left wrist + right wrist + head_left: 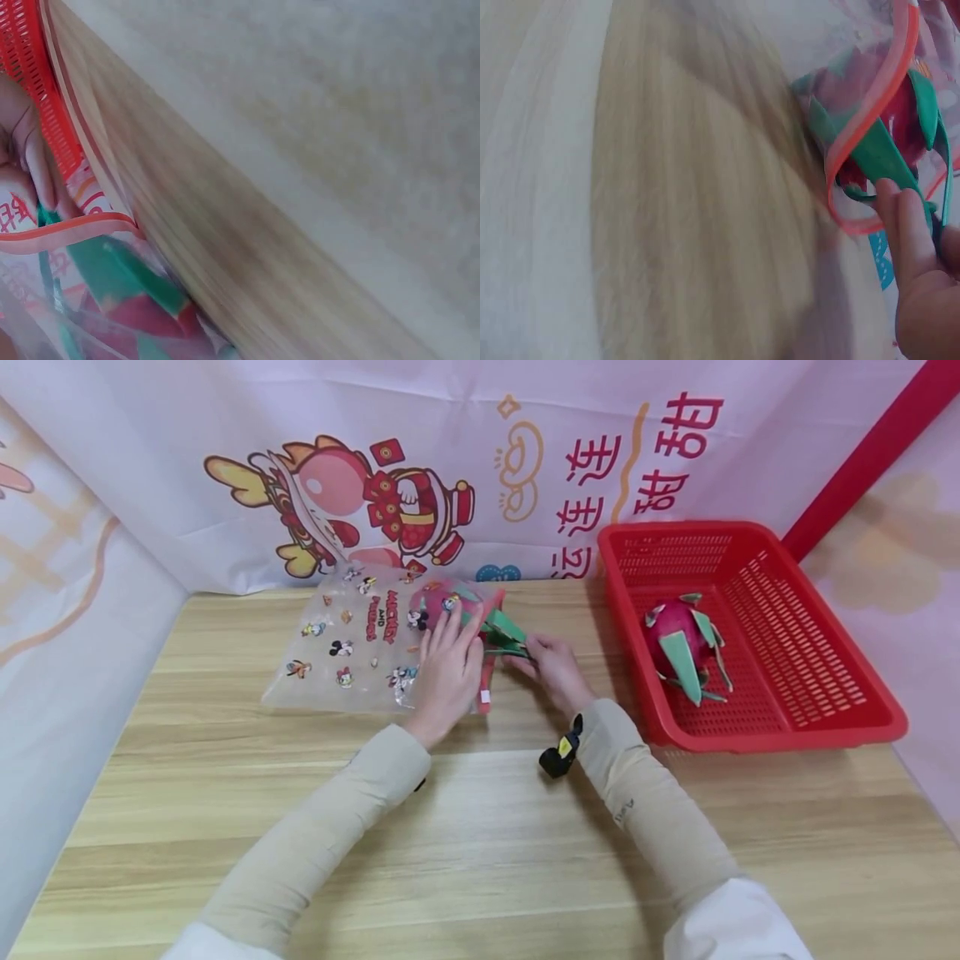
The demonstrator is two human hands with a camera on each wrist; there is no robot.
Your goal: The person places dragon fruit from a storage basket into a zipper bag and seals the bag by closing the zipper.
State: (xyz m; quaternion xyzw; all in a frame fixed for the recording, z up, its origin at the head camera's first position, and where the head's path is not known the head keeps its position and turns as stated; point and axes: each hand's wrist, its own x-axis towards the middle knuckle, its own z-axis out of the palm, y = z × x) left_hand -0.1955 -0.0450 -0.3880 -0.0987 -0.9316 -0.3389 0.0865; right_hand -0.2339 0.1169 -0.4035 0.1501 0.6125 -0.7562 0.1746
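A clear zip bag [352, 668] with cartoon prints lies flat, its red-edged mouth [870, 112] open toward the right. Inside it is a dragon fruit [435, 600], pink with green leaf-like scales [112, 274] that stick out past the mouth. My left hand [450, 664] rests on top of the bag over the fruit, fingers extended. With thumb and fingers my right hand [553, 670] pinches the tips of the green scales just outside the mouth. The left hand's own grip is not shown in the left wrist view.
A red perforated basket [765, 743] stands at the right, holding a second dragon fruit [678, 647]. Behind the wooden table [480, 860] hangs a white printed cloth [450, 410], which also covers the sides.
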